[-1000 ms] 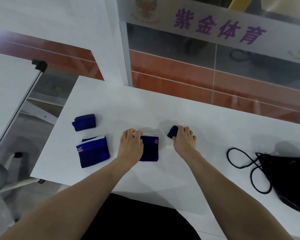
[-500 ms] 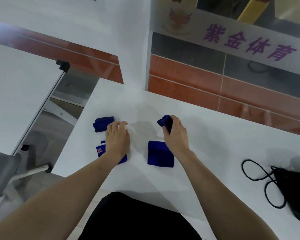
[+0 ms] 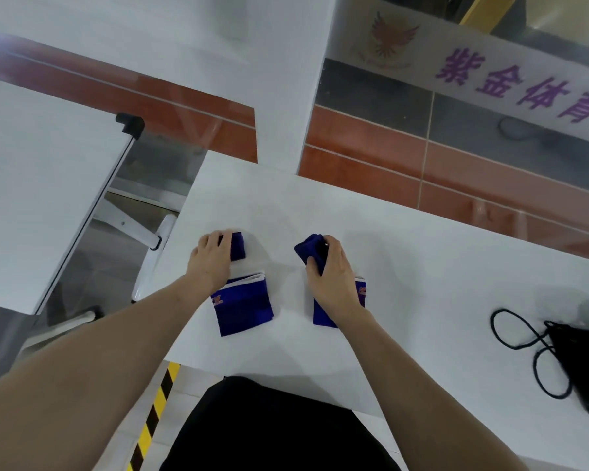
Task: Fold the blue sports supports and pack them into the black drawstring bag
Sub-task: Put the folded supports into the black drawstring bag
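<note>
Several blue sports supports lie on the white table (image 3: 422, 266). My left hand (image 3: 211, 260) covers a small folded blue support (image 3: 237, 246) at the far left, fingers curled over it. Just below it lies a larger folded blue support (image 3: 244, 305) with a white edge and an orange logo. My right hand (image 3: 334, 277) grips another small blue support (image 3: 308, 249), lifted a little. Under my right wrist lies a second larger folded blue support (image 3: 322, 312), partly hidden. The black drawstring bag (image 3: 582, 365) rests at the table's right end, its cord (image 3: 524, 338) looped beside it.
Another white table (image 3: 41, 198) stands to the left across a gap. A white pillar (image 3: 286, 96) rises behind the table. Black-and-yellow floor tape (image 3: 153, 413) runs under the near edge.
My left hand moved up from the larger support onto the small one at far left. My right hand kept its small support and slid slightly toward me. The camera view shifted left.
</note>
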`<state>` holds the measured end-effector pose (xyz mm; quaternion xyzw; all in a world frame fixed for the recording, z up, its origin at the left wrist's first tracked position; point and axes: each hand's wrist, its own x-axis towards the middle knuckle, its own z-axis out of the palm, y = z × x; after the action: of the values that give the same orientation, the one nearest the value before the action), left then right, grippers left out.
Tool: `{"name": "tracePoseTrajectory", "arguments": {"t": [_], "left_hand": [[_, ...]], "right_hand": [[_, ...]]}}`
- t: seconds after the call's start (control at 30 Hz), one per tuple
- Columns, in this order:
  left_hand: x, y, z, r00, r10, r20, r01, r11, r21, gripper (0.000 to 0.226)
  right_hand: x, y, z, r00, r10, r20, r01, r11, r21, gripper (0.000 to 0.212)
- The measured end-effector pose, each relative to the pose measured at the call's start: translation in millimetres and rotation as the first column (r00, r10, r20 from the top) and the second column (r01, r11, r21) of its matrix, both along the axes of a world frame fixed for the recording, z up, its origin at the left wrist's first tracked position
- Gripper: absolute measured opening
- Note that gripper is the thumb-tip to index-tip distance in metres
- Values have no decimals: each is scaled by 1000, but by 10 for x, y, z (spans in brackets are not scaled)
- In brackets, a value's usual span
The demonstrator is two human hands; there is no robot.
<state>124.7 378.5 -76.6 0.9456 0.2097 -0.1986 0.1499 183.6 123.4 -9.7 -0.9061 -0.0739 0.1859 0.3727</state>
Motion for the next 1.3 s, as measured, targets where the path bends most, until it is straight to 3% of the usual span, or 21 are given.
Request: {"name": "tracePoseTrajectory", "arguments": {"t": [0.4, 0.5, 0.63, 0.83, 1.03, 1.3], "left_hand": [[23, -38, 94, 1000, 28, 0, -28, 999, 17, 57], [70, -156, 206, 996, 35, 77, -38, 998, 48, 50], [178, -586, 523, 969, 43, 243, -33, 998, -48, 57], [249, -2006, 996, 935, -15, 354, 94, 973, -209, 60], [43, -3842, 1328, 905, -53, 422, 195, 934, -301, 57], [-196, -5923, 1579, 875, -192, 445, 377, 846, -377, 59]], "right_hand": [[-313, -97, 195, 981, -170, -95, 178, 981, 84, 37], [-371, -243, 243, 973, -204, -111, 217, 969, 118, 37], [-459, -576, 362, 961, -247, -123, 270, 932, 240, 42], [-599, -1521, 583, 944, -323, -61, 323, 876, 358, 41], [-937, -3116, 730, 895, -442, -61, 425, 802, 420, 38], [-1418, -4984, 946, 749, -662, -21, 606, 672, 425, 32]]}}
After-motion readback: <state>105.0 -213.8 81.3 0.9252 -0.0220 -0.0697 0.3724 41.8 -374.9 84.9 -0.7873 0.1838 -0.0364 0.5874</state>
